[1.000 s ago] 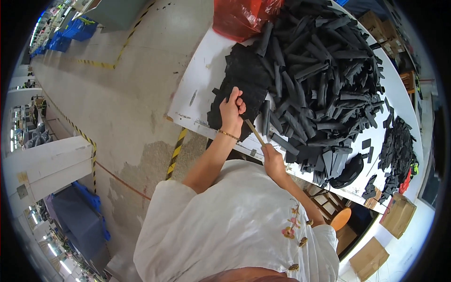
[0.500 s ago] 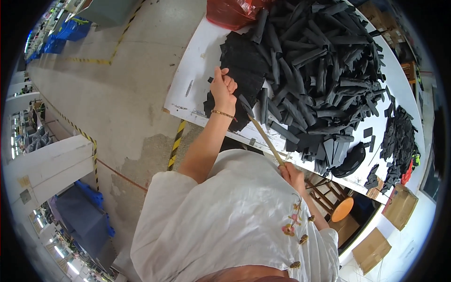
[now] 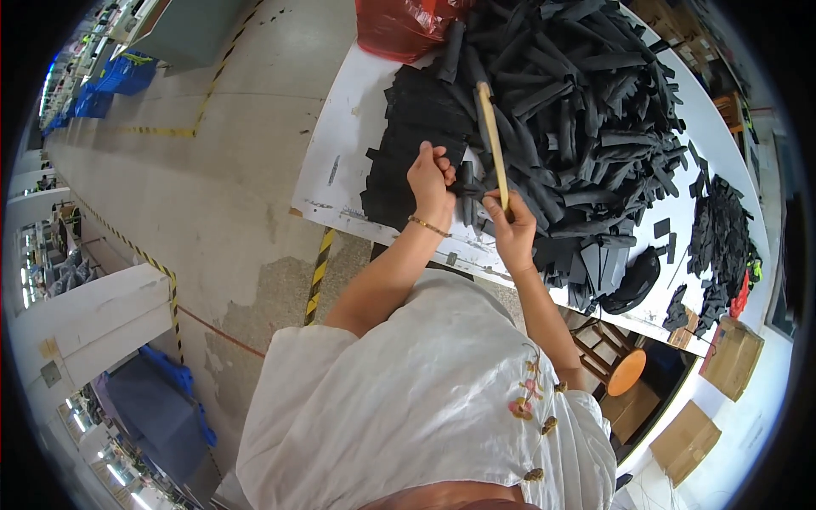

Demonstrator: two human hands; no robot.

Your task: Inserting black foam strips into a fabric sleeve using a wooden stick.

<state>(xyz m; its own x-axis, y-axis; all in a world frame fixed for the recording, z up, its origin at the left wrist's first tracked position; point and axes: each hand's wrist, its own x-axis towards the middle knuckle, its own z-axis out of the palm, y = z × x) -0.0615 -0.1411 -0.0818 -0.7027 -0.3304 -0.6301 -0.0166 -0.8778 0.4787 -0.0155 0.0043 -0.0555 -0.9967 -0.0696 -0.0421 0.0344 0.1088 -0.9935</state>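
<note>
A small black strip (image 3: 467,192) sits just above the frame's centre, pinched between both hands over the white table (image 3: 340,161). The left hand (image 3: 431,181) closes on its left end. The right hand (image 3: 512,228) grips the other end and also holds a wooden stick (image 3: 493,143) that points up the frame. Behind them a heap of black pieces (image 3: 586,110) fills the upper right; a red bag (image 3: 395,25) lies at top centre

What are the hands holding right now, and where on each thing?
The right hand grips a thin wooden stick at its lower end. The left hand pinches a small black fabric piece by its end, between both hands.
</note>
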